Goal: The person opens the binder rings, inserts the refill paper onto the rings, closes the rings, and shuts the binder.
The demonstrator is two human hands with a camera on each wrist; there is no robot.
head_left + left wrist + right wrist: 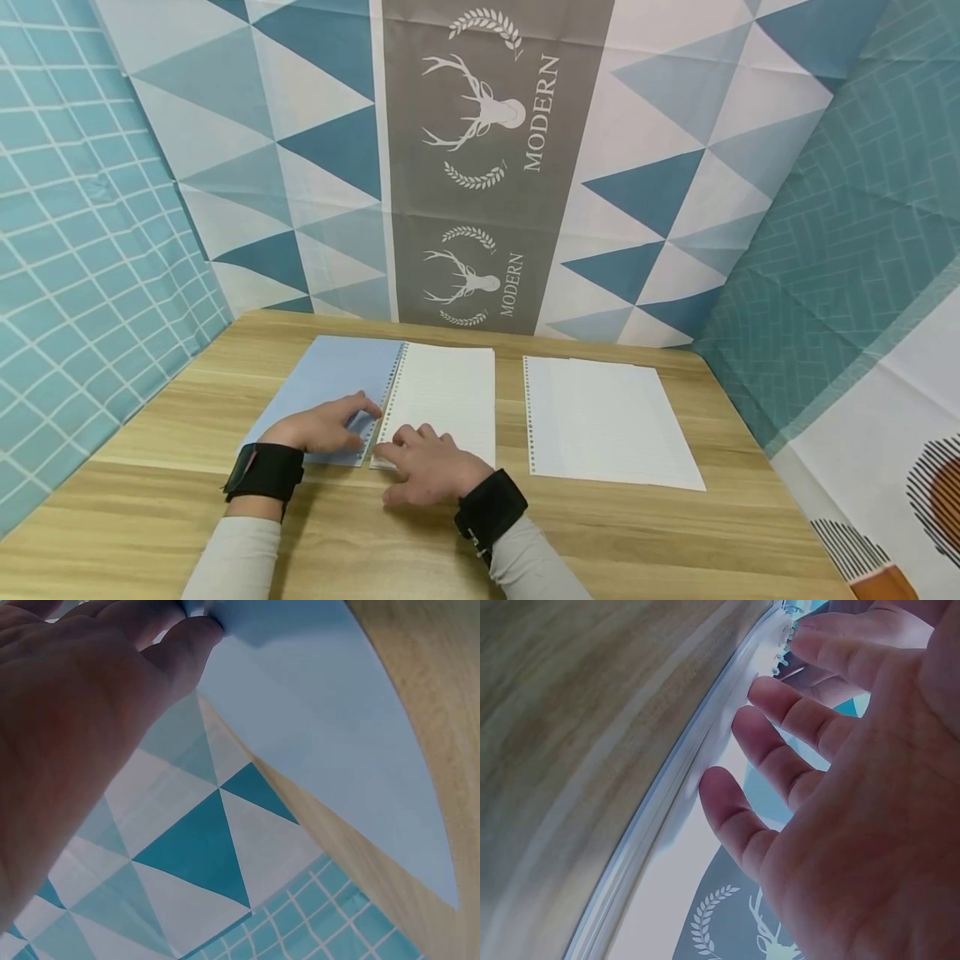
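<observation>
A loose-leaf notebook lies on the wooden table, its pale blue cover point(341, 367) on the left and a stack of ruled white pages point(450, 383) on the right. Rows of holes meet along the middle, where clear plastic ring teeth point(781, 656) show. My left hand point(322, 425) reaches over the blue cover, index finger at its holed edge and thumb apart from it, lower down. My right hand point(431, 467) rests its bent, spread fingertips on the near left corner of the pages, close to the rings.
To the right lies a separate pile of loose ruled sheets point(607, 421), holes along its left edge. The wooden table point(637, 533) ends at a patterned cloth backdrop point(480, 100) behind, with tiled-print cloth point(82, 208) on the left.
</observation>
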